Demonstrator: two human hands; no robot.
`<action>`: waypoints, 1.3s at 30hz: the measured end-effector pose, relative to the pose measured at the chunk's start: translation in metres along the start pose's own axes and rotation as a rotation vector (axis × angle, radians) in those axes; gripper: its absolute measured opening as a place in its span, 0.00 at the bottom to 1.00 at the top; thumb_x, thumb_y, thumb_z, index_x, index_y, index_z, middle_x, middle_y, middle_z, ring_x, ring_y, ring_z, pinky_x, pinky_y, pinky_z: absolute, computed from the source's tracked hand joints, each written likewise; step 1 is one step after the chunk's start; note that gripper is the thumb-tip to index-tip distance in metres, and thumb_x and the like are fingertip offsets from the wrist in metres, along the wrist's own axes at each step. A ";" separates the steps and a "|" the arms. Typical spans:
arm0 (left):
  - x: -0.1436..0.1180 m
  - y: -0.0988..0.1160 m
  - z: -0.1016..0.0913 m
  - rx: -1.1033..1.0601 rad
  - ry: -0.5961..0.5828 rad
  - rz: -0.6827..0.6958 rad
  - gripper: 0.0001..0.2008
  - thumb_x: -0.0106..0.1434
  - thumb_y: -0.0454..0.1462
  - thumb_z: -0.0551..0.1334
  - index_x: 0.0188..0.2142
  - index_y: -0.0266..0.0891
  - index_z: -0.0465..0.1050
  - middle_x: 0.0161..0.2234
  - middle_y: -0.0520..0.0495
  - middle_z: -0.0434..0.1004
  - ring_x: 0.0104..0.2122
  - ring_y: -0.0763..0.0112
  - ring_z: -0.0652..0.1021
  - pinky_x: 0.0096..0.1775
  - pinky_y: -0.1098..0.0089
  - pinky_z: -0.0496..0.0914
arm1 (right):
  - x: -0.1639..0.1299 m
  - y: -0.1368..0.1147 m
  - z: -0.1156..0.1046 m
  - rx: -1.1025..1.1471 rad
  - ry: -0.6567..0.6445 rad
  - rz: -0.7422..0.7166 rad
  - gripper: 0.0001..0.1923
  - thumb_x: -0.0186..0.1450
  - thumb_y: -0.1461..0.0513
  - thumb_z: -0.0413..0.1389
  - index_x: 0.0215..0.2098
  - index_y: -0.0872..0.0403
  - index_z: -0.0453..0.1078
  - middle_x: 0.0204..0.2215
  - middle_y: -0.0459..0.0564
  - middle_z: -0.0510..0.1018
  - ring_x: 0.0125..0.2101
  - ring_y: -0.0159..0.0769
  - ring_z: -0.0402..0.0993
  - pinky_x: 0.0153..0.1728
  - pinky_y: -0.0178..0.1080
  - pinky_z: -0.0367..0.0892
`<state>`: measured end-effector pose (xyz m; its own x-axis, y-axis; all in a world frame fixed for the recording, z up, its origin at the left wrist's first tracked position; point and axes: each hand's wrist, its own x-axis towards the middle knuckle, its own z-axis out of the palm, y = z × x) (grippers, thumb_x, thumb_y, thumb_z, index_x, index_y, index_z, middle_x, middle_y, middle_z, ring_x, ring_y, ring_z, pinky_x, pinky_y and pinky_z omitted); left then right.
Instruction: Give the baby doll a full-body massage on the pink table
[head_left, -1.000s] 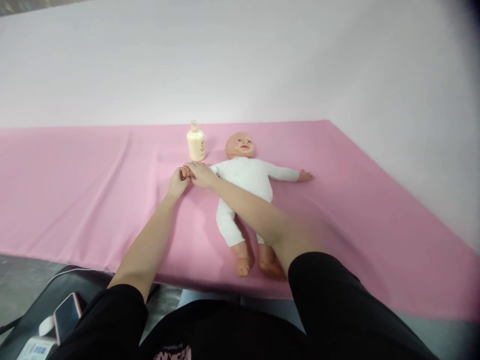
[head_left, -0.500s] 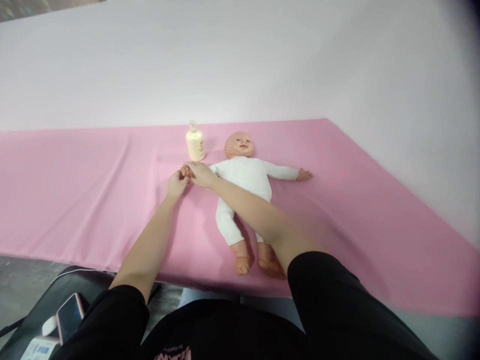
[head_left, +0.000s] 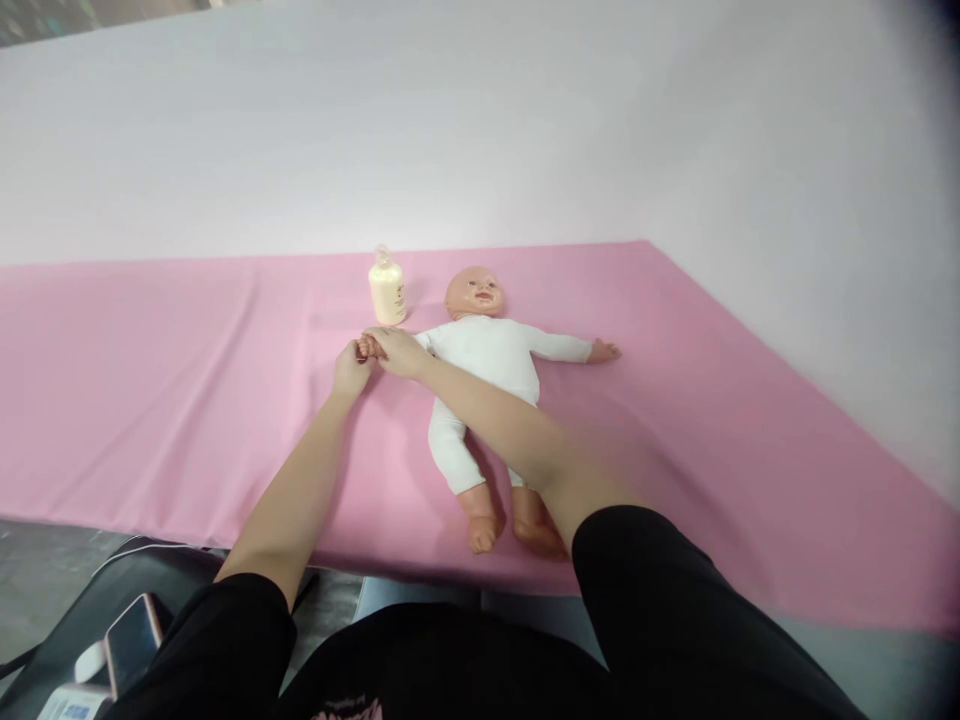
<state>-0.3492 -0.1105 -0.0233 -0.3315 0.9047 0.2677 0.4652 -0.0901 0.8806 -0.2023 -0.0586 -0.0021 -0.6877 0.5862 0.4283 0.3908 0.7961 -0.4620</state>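
The left hand point(head_left: 351, 367) and the right hand point(head_left: 401, 351) meet at the small hand at the end of the doll's point(head_left: 487, 350) outstretched arm, on the left side of the doll. The left hand comes up from the near left with its fingers curled around that small hand; the right forearm crosses over the doll's hip and trunk from the near right, and its fingers lie closed over the doll's wrist, just beside the left hand's thumb. So both hands are clamped on the doll's arm, touching each other or nearly so. The doll lies on its back, head to the far side, feet toward the near edge, in a white suit, its other arm stretched to the right. Just beyond the hands, to the left of the doll's head, stands a bottle point(head_left: 387, 291), upright and cream-coloured, apart from the fingers. All this rests on a counter point(head_left: 150, 380) draped in pink cloth, which runs wide to the left and ends at a slanting edge on the right. Behind it rises a plain pale wall point(head_left: 480, 130). At the near left, below the counter, a phone point(head_left: 127, 645) lies on a dark seat.
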 end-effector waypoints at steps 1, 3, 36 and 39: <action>0.000 -0.001 0.000 -0.010 0.005 0.010 0.11 0.48 0.28 0.63 0.27 0.41 0.62 0.24 0.54 0.68 0.26 0.71 0.70 0.33 0.68 0.65 | 0.000 0.000 0.000 -0.007 0.002 -0.003 0.26 0.61 0.72 0.52 0.57 0.57 0.66 0.51 0.57 0.78 0.52 0.47 0.73 0.54 0.47 0.65; 0.001 -0.002 0.001 -0.037 0.004 0.035 0.11 0.48 0.28 0.63 0.26 0.41 0.61 0.24 0.54 0.68 0.26 0.71 0.69 0.32 0.69 0.65 | 0.000 0.000 0.001 -0.022 0.001 -0.012 0.24 0.62 0.72 0.51 0.56 0.57 0.66 0.50 0.57 0.79 0.51 0.47 0.73 0.53 0.47 0.64; 0.001 -0.009 0.010 -0.225 -0.092 0.018 0.04 0.61 0.36 0.61 0.34 0.41 0.64 0.26 0.51 0.71 0.25 0.70 0.74 0.32 0.67 0.71 | -0.001 -0.014 -0.012 -0.035 0.005 0.001 0.14 0.73 0.68 0.45 0.51 0.57 0.69 0.48 0.57 0.78 0.48 0.42 0.72 0.52 0.42 0.64; -0.002 -0.011 0.011 -0.211 -0.113 0.099 0.09 0.67 0.41 0.59 0.32 0.43 0.62 0.20 0.55 0.66 0.19 0.73 0.68 0.26 0.70 0.64 | -0.002 -0.017 -0.018 0.008 -0.009 0.094 0.15 0.77 0.63 0.42 0.47 0.55 0.70 0.40 0.52 0.80 0.40 0.39 0.74 0.43 0.38 0.64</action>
<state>-0.3442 -0.1062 -0.0376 -0.1938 0.9269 0.3215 0.3054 -0.2544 0.9176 -0.1967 -0.0708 0.0194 -0.6536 0.6570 0.3756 0.4491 0.7362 -0.5063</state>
